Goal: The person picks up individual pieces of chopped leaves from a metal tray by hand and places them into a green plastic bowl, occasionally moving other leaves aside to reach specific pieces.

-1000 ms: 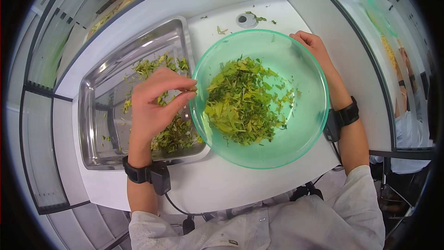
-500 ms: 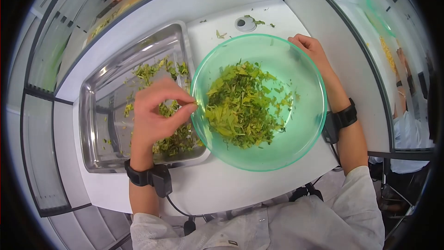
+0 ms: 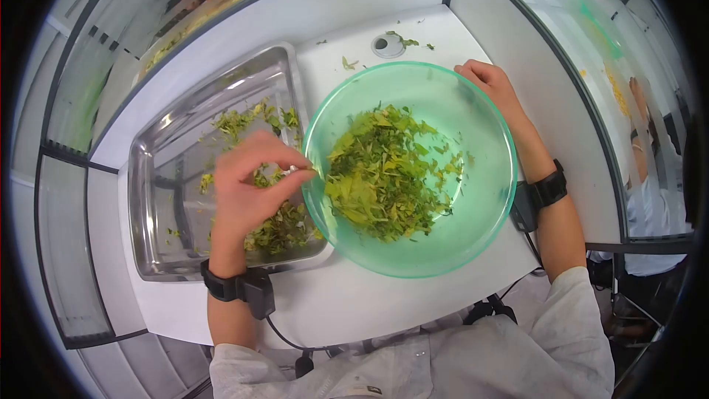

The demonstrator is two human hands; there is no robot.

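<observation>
- The left hand [image 3: 252, 183] has its thumb and forefinger pressed together at the tips, right by the near-left rim of the bowl; whether a scrap sits between them is too small to tell.
- The right hand [image 3: 493, 87] is curled at the far-right rim; its fingertips are partly hidden, so how firmly it grips cannot be told.
- Between the hands is the bowl [image 3: 484, 199], round, wide-mouthed, smooth and translucent pale green, its left edge overlapping the tray.
- The chopped leaves [image 3: 384, 174] lie inside it, heaped left of centre: ragged, flat flakes from yellow-green to dark green, thinning to loose bits on the right.
- The steel tray [image 3: 139, 203] is shiny and rectangular with rounded corners; leaf scraps [image 3: 277, 230] cling along its right half, partly behind the left hand.
- Under both is a smooth white table [image 3: 347, 314] with a curved front edge, a round grey cable grommet [image 3: 388, 45] at the back, and leaf crumbs [image 3: 408, 42] near it.
- White partitions [image 3: 535, 96] with black frames and clear upper panes enclose the table.
- Through the right pane shows another person's forearm [image 3: 638, 140].
- Black wristbands [image 3: 550, 184] circle both wrists, above pale grey sleeves [image 3: 569, 314].
</observation>
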